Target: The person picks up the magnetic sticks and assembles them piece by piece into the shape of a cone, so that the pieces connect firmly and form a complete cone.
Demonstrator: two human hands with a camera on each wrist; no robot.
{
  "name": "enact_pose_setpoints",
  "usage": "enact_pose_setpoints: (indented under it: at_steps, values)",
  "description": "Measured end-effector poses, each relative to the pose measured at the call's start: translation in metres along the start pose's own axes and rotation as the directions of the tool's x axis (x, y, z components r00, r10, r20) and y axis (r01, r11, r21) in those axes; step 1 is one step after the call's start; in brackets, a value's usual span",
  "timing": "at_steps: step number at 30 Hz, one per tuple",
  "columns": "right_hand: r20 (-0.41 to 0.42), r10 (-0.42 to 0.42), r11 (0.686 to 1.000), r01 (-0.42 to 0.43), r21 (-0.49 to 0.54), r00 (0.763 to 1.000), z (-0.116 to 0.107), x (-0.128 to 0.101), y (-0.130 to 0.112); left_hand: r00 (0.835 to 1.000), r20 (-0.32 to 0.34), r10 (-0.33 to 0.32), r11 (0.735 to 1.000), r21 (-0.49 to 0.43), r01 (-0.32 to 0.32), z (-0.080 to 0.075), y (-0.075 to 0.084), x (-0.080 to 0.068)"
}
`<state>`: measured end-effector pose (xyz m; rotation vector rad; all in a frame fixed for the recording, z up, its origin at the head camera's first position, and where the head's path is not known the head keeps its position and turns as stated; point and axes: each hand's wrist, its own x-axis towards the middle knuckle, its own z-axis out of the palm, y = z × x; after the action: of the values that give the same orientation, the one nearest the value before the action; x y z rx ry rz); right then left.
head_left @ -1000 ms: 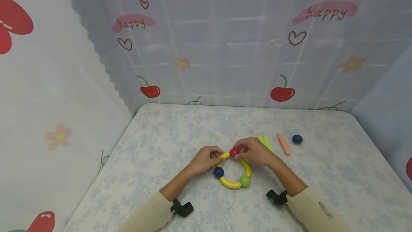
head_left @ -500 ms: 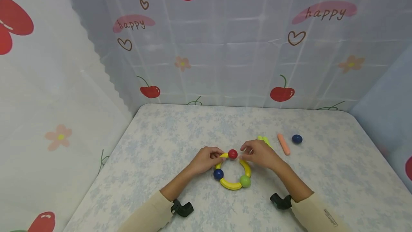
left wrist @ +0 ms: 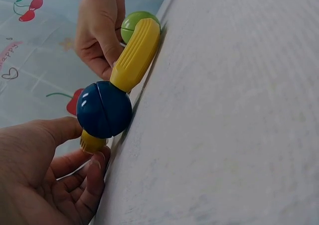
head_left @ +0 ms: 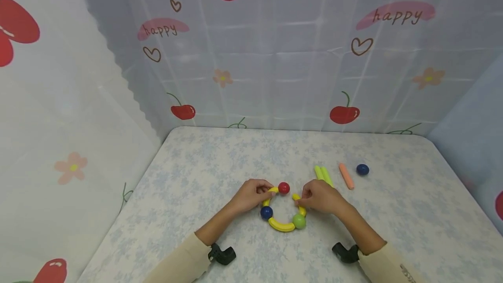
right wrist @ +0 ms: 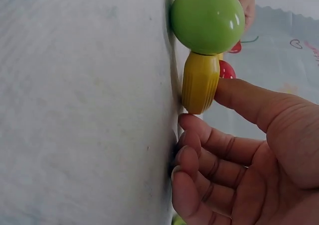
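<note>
Yellow curved rods and balls form a near-ring on the table. My left hand (head_left: 248, 195) pinches the upper-left yellow curved rod (head_left: 273, 189), which joins a red ball (head_left: 284, 188) to a dark blue ball (head_left: 267, 212). Along the bottom, another yellow rod (head_left: 281, 225) links the blue ball to a green ball (head_left: 299, 221). My right hand (head_left: 322, 196) holds the right-hand yellow curved rod (right wrist: 200, 83) between thumb and fingers, its lower end on the green ball. A gap separates this rod's top end from the red ball.
Beyond my right hand lie two lime-green sticks (head_left: 324, 175), an orange stick (head_left: 346, 176) and a loose dark blue ball (head_left: 363, 169). The flower-patterned table (head_left: 220, 156) meets a printed curtain (head_left: 271, 77) at its back edge.
My right hand lets go of the red ball, draws back to the right and takes hold of the right-hand yellow curved rod. My left hand stays in place.
</note>
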<state>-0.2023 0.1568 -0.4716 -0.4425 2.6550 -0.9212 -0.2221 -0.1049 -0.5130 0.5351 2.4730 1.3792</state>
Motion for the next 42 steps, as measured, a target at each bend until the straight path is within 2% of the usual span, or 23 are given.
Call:
enact_pose_setpoints:
  at_steps: [9,15,26,32,35,39,42]
  values:
    - [-0.065,0.001,0.999,-0.003,-0.035,0.998,0.006,-0.001,0.002,0.999,0.022,0.043,0.999,0.031,-0.044,0.003,-0.004,0.002]
    - [-0.088,0.038,0.999,-0.041,-0.036,0.995,0.007,0.003,0.001,0.999,0.017,0.04,0.997,0.058,-0.041,0.002,-0.002,0.001]
    - [-0.101,0.031,0.999,-0.034,-0.026,0.994,0.008,0.004,0.001,0.999,0.006,0.05,0.996,0.067,-0.051,0.002,-0.004,0.002]
    - [-0.105,0.018,0.999,-0.022,-0.038,0.994,0.002,0.003,0.0,0.999,0.004,0.042,0.998,0.041,-0.042,0.002,-0.004,0.002]
    - [-0.157,-0.005,0.998,-0.007,-0.07,0.988,-0.006,0.002,0.002,0.999,-0.002,0.04,0.999,0.022,-0.04,0.002,-0.004,0.001]
    - [-0.26,-0.031,0.994,0.003,-0.107,0.965,-0.021,0.002,0.008,0.999,-0.008,0.038,0.999,0.015,-0.038,0.001,-0.003,0.001]
    - [-0.304,-0.023,0.995,-0.008,-0.103,0.952,-0.034,0.0,0.014,0.999,-0.011,0.036,0.999,0.013,-0.036,0.001,-0.003,0.001]
